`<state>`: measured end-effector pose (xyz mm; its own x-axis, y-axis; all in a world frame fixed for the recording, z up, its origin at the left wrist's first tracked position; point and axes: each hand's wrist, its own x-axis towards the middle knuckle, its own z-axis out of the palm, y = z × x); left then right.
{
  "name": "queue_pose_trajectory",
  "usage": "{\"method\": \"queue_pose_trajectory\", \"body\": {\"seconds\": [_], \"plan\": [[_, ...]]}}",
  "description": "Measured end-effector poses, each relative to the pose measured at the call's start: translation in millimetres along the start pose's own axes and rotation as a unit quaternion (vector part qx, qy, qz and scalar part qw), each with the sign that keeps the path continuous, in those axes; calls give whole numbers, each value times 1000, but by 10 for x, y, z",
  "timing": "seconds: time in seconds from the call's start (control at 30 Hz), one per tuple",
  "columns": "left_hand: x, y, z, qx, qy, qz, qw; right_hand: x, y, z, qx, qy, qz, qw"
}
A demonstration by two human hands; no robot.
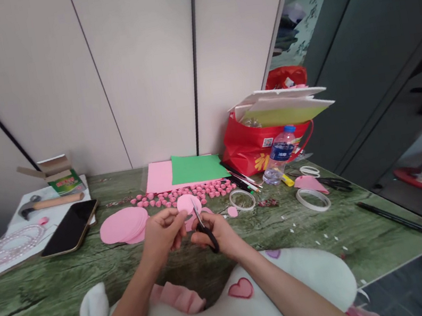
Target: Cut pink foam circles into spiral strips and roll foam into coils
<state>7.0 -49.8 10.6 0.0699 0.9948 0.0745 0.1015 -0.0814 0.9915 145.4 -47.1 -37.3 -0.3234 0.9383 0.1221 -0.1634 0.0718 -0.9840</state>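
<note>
Nearest on my feed, a pale plush cushion [306,271] sits on the near side of the pink paper disc [184,204]. From here I see the left hand [165,231] pinching that disc between its fingers, while the right hand [220,233] has its fingers around the black-handled scissors [204,227], whose blades reach the disc. Left of the disc I have stacked pink circles [123,225]; beyond it, small pink pieces [212,190], then a green sheet [197,168].
</note>
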Motion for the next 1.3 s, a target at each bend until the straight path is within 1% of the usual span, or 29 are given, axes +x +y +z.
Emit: {"method": "queue_pose_trajectory", "body": {"seconds": [0.17,0.37,0.43,0.57,0.7,0.9,1.0,1.1,1.17,1.3], "plan": [[0,9,1,-10,12,-2,1000,1,13,-4,-4,0,1,1000],[8,11,-12,-49,48,30,997,-14,-7,4,-13,-13,10,1000],[9,14,-13,-56,51,34,997,-19,-11,8,-17,-16,10,1000],[7,15,-7,-8,27,41,999,-25,-19,12,-23,-22,12,999],[7,3,-9,44,17,48,998,-19,-29,10,-19,-33,15,999],[2,11,-9,66,-52,13,996,-3,-79,12,3,-26,-31,999],[6,5,-1,70,-54,16,996,-7,-93,11,13,-23,-31,999],[15,-10,2,65,-52,15,996,-11,-78,11,14,-13,-9,1000],[14,-8,-5,45,-56,2,997,-12,-64,13,7,-1,8,1000],[5,36,-41,-42,-93,-42,994,-20,-93,-13,11,24,23,999]]}}
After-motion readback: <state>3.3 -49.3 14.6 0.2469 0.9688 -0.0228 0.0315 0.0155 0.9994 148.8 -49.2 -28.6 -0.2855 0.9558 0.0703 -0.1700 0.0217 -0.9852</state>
